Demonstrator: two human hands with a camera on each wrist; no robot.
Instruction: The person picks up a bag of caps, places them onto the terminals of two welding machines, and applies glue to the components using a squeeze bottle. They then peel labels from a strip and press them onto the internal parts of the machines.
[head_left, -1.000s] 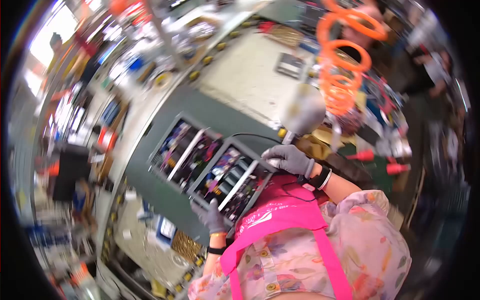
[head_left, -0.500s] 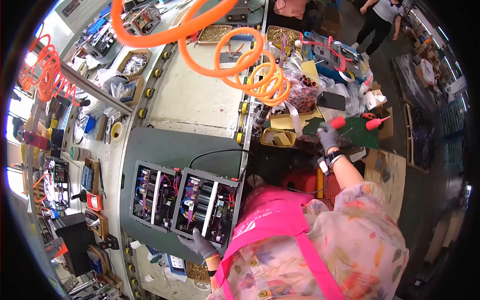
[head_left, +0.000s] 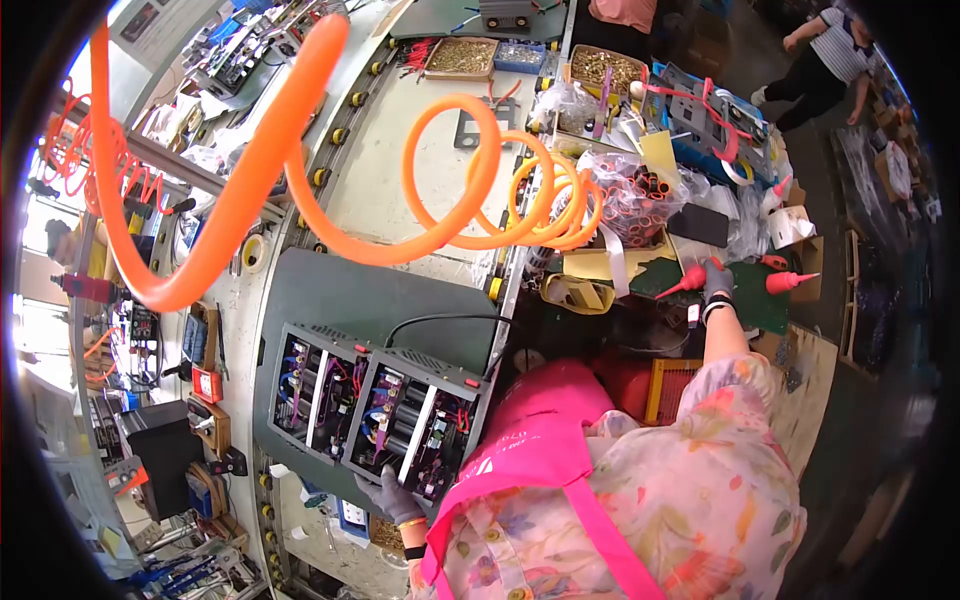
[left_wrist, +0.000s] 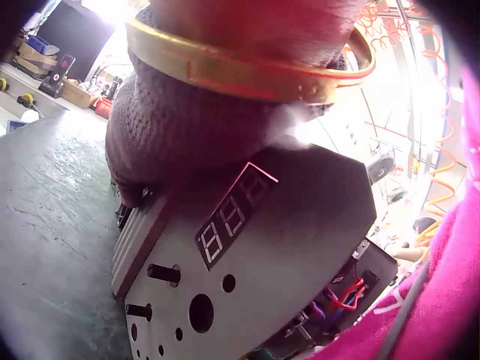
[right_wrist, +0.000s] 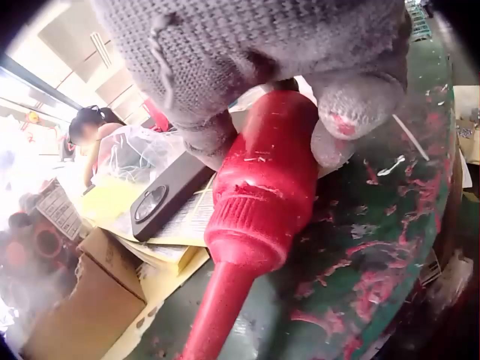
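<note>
Two open-topped dark electronic units stand side by side on the bench. My gloved left hand (head_left: pixel 393 497) rests at the front corner of the nearer unit (head_left: pixel 412 420), its fingers fairly straight. In the left wrist view that hand lies over the top edge of the unit's end panel (left_wrist: pixel 300 202), which carries a digit display (left_wrist: pixel 232 217). The farther unit (head_left: pixel 312 390) sits just beyond it. Over at the right, my gloved right hand (head_left: pixel 717 280) grips a red squeeze bottle (right_wrist: pixel 266 172), its nozzle (right_wrist: pixel 217 311) tilted downward over a stained green surface.
A second red squeeze bottle (head_left: pixel 790 282) lies just right of my hand. A phone (head_left: pixel 697 225) and a bag of red-ringed parts (head_left: pixel 630 195) are close by. An orange coiled hose (head_left: pixel 450 235) hangs across the bench. A person (head_left: pixel 835 50) stands at the far right.
My right hand has left the nearer unit, reached to the right and taken hold of the red squeeze bottle. The left hand stays at the unit. The head view has shifted.
</note>
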